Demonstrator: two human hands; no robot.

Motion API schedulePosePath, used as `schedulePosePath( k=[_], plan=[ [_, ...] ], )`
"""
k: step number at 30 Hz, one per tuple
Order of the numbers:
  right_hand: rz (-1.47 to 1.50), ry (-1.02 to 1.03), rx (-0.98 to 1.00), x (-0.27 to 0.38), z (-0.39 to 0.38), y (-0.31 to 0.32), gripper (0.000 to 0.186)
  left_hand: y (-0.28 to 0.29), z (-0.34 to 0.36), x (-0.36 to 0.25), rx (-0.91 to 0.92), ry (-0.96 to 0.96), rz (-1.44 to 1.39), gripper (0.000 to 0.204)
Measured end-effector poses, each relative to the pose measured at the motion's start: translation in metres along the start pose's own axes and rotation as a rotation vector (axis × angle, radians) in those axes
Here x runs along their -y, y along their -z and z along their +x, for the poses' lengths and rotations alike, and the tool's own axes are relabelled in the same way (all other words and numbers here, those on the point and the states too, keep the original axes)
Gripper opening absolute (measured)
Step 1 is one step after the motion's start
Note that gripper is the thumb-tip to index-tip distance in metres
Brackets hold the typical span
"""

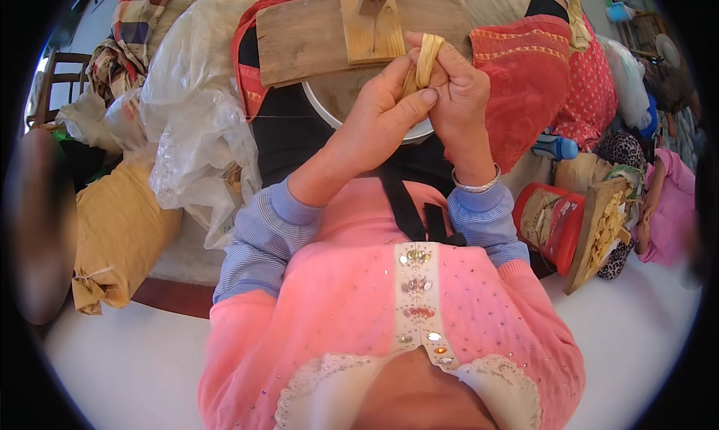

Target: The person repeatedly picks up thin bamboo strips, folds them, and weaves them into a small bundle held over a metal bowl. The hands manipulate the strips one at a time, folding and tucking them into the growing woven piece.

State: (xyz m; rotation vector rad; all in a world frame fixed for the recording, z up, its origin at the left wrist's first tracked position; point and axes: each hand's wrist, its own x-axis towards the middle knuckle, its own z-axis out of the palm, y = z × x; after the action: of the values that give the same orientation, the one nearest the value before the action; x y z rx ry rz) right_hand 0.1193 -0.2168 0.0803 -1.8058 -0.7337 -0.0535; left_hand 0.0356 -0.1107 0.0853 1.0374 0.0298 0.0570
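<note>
Both my hands meet over the lap, closed on a folded, glossy yellow-tan strip [428,60] that looks like dried plant fibre; its exact kind I cannot make out. My left hand [389,104] pinches its lower part, with the thumb pointing toward the right palm. Fingers of my right hand [463,86] curl around the upper loop from the right. Just beyond the hands lies a wooden board [299,44], carrying a pale wood block [368,37] with a short upright piece. Beneath the board, a white-rimmed basin [322,107] is partly hidden by my left hand and arm.
Clear plastic sheeting [195,108] and a tan sack [123,228] stand at left. Red cloth [520,86] hangs at right, near a blue bottle-like item [556,146]. A red bucket [550,224] adjoins a wooden tray [575,273] of yellowish pieces. Another person's pink sleeve [674,198] shows far right.
</note>
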Motion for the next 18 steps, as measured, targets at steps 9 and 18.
schedulePosePath(
  k=[9, 18],
  plan=[
    [-0.367, 0.004, 0.146, -0.037, -0.021, 0.000, 0.015, 0.047, -0.002, 0.037, -0.120, -0.337, 1.205, 0.011],
    [1.135, -0.844, 0.282, -0.052, -0.053, -0.006, 0.028, 0.050, -0.004, 0.065, -0.113, -0.606, 1.028, 0.035]
  ],
)
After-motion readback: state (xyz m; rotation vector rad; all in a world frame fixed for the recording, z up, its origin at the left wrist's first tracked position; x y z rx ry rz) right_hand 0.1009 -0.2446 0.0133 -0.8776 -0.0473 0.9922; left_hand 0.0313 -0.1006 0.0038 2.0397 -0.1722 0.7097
